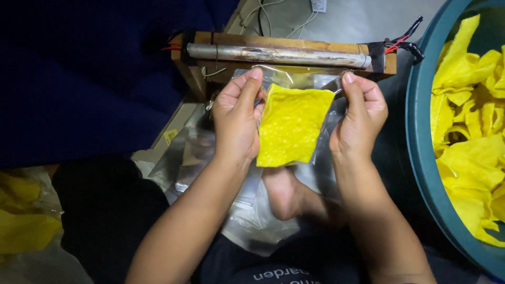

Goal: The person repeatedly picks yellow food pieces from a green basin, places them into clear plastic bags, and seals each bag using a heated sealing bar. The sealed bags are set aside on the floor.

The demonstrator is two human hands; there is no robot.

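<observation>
**Holding a bagged yellow sheet up to a sealing bar**

Nearest the camera: sitting low, with dark clothing at the bottom edge and a bare foot (284, 197) resting on a heap of empty clear bags (252, 215) below the hands.

Above that: gripping a clear plastic bag (321, 113) from both sides. Left hand (236, 118) pinching the bag's left edge, thumb and fingers pressed together on the plastic, index finger stretching up toward the bag's open top. Right hand (360, 118) clamping the right edge likewise, thumb tip pointing up at the top corner, the other fingers curling behind. Lying inside the bag, between the two hands: a yellow textured sheet (292, 126), roughly square, tilting slightly, its top edge sitting below the bag's mouth.

Just beyond the fingertips: the bag's open top reaching close to, perhaps touching, a long metal bar (273, 54) mounted on a wooden frame (294, 44), with red and black wires (402, 42) running off its right end.

To the right: a teal tub (421, 131) piled with more yellow sheets (468, 121). To the left: a dark blue cloth (89, 73) covering the upper corner, and more yellow material (23, 221) showing dimly at the lower left edge.

Farthest: pale cords (263, 16) trailing over a grey floor (357, 21) behind the frame.
</observation>
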